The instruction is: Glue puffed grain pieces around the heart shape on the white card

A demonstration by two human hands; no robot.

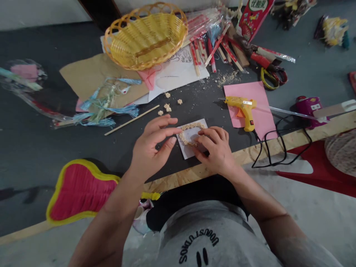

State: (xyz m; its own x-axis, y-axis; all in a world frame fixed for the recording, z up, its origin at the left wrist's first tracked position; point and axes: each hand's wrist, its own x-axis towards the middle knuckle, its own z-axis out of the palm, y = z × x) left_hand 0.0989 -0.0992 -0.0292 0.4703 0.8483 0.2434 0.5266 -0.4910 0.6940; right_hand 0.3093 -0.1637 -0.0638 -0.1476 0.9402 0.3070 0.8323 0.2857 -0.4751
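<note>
A ring of small pale, bead-like pieces (182,139) lies on a white paper square (187,152) near the table's front edge. My left hand (152,146) is open at its left side, fingers spread and the index fingertip at the ring's edge. Bent fingers of my right hand (217,150) rest on the ring's right side, with the thumb lower down by the paper; they hide part of both. Several small pale flower-shaped clusters (167,107) lie beyond my left hand. A thin wooden stick (132,120) lies to their left.
A yellow hot glue gun (241,107) lies on pink paper (263,96), its black cord (283,148) looping over the front edge. Behind are a yellow wicker basket (147,37), wrapped chopsticks (218,44) and scissors (271,78). Blue tassels (122,110) and a pink-and-yellow fan (83,189) are left.
</note>
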